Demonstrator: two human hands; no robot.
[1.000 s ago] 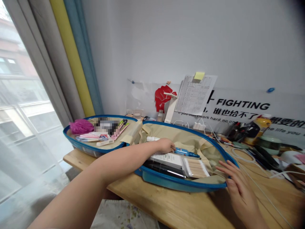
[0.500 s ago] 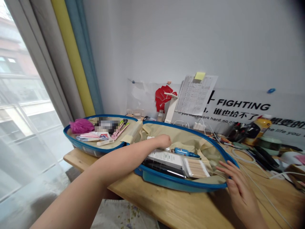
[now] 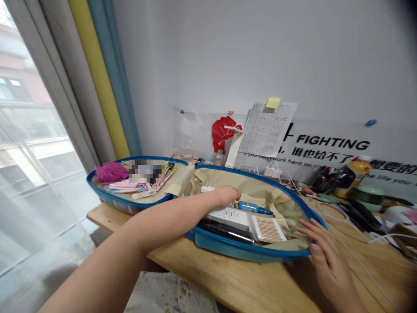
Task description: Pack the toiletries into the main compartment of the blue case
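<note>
An open blue suitcase [image 3: 254, 254] with a beige lining lies on the wooden desk. My left hand [image 3: 227, 195] reaches into its right half with curled fingers; what they close on is hidden beneath them. Just right of these fingers lies a blue bottle [image 3: 252, 208]. A white tube [image 3: 207, 189] shows behind the wrist. In front are a white box [image 3: 230, 216], a long black item [image 3: 224, 230] and a clear pack of cotton swabs [image 3: 269, 229]. My right hand [image 3: 327, 254] is open, fingers spread at the right rim.
The case's left half holds a purple mesh puff [image 3: 111, 172], flat packets [image 3: 127, 187] and a small white box [image 3: 143, 194]. Behind stands a white lamp [image 3: 233, 150]. Cables [image 3: 335, 213], a yellow bottle [image 3: 353, 176] and clutter crowd the desk's right side.
My left hand has shifted slightly right inside the case, its fingers reaching further toward the blue bottle. The white tube behind the wrist shows more. My right hand stays at the rim.
</note>
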